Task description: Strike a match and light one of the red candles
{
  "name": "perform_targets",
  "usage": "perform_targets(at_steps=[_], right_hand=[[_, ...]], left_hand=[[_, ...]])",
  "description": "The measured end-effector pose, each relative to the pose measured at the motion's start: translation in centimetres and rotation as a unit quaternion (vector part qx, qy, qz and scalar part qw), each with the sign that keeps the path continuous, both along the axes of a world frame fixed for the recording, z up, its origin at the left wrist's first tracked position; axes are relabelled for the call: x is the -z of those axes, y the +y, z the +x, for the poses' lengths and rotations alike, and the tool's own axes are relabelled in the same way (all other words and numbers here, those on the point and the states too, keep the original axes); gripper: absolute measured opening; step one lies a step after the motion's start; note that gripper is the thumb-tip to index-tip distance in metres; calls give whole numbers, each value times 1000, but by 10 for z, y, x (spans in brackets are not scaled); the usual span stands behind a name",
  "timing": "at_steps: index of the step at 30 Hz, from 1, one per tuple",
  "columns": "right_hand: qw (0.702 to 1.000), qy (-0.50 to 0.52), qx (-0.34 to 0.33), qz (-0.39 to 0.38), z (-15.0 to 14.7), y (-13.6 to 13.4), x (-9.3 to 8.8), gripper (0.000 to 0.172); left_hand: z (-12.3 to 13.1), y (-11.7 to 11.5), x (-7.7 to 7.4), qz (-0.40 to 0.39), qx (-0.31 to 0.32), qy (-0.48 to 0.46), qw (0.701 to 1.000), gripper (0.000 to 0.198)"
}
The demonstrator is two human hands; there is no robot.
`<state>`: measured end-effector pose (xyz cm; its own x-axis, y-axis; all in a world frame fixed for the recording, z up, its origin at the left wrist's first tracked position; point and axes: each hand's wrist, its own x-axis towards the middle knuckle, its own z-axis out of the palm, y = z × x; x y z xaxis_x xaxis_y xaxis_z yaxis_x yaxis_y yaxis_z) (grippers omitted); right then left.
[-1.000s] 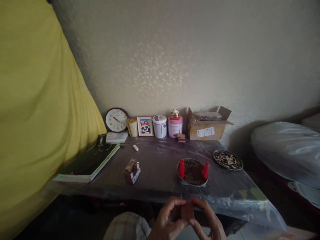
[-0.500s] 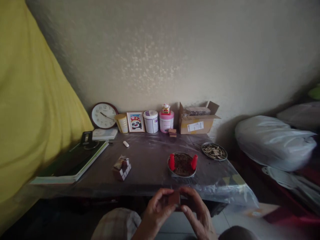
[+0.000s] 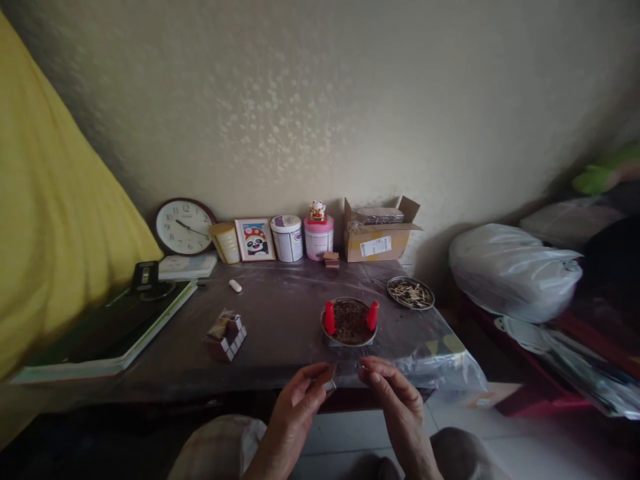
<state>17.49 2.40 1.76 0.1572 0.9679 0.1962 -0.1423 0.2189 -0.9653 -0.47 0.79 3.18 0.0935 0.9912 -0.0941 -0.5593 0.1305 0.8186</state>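
Observation:
My left hand (image 3: 300, 395) pinches a small brown matchbox (image 3: 327, 377) just below the table's front edge. My right hand (image 3: 387, 388) is beside it, a little apart, with finger and thumb pinched on something tiny that I cannot make out. Straight ahead on the table stands a round metal dish (image 3: 350, 321) of dark bits with two red candles (image 3: 329, 319) on its rim. A second metal dish (image 3: 411, 293) of matchsticks lies to the right of it.
A plastic-covered dark table (image 3: 280, 320) carries a stack of small boxes (image 3: 225, 335), a book (image 3: 107, 330), a clock (image 3: 184, 227), tins, a framed picture and a cardboard box (image 3: 377, 240). Yellow curtain at left; white bags (image 3: 510, 270) at right.
The view has swung right and pulled back. My hands, which held the matchbox together, have parted: the left keeps the box and the right has drawn away a little.

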Motion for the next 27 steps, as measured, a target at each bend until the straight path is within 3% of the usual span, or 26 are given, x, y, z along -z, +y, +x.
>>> perform_targets(at_steps=[4,10,27], right_hand=[[999,-25,8,21,-7,-2,-8,14],[991,-85,-4,99,-15,-4,-2,13],[927,-261,27,267,-16,-8,-4,16]], left_hand=[[1,-1,0,6,14,-4,1000,29],[1,0,4,10,12,10,1000,28],[1,2,14,40,14,62,997,29]])
